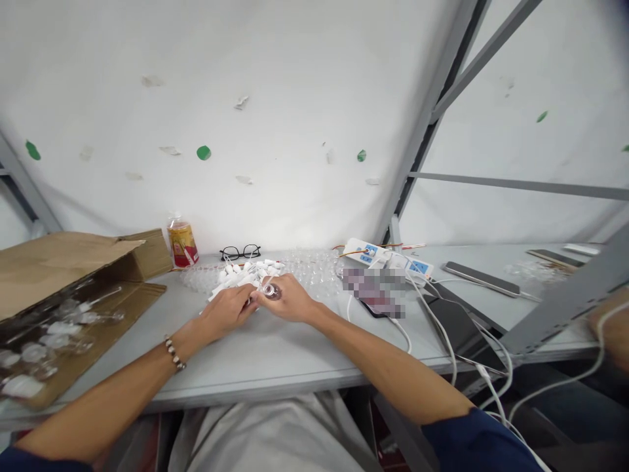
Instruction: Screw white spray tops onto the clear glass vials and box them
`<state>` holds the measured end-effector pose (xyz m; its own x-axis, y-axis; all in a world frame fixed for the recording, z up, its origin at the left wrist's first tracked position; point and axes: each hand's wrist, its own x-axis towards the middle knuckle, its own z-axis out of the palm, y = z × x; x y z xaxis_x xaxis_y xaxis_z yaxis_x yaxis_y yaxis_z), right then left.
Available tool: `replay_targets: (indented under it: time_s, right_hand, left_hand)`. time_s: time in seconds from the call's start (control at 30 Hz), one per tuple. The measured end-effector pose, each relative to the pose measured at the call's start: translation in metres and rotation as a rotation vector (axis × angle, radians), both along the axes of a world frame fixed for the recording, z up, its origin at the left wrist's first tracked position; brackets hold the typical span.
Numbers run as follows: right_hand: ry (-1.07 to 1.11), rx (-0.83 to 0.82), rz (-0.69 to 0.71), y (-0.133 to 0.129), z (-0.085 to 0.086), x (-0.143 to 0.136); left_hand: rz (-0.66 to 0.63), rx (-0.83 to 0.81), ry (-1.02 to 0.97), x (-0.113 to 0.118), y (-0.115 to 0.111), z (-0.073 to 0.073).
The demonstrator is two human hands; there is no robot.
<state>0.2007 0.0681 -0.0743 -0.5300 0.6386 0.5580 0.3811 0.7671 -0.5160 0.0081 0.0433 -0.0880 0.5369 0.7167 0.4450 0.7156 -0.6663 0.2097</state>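
Observation:
My right hand is closed round a small clear bottle, its open neck turned up towards me. Close beside it, my left hand has its fingers bent together, with the tips near my right thumb. Whatever those left fingertips pinch is too small to make out. Just behind my hands lies a heap of white caps with thin tubes. Many clear bottles stand packed together behind my right hand.
An open cardboard box at the left holds clear bottles with white tops. A drink bottle and black glasses stand near the wall. Right of my hands are a power strip, phones, a dark tablet and loose white cables.

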Motion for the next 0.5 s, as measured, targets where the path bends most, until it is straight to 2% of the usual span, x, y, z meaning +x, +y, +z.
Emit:
replay_targets:
  time_s: [0.27, 0.5]
  right_hand:
    - [-0.07, 0.132, 0.073, -0.0014, 0.0007, -0.0013]
    - [-0.073, 0.124, 0.094, -0.0017, -0.0017, -0.0015]
  left_hand:
    - [-0.088, 0.293, 0.146, -0.0038, 0.0016, 0.0051]
    - [-0.075, 0.296, 0.223, -0.0066, 0.0024, 0.002]
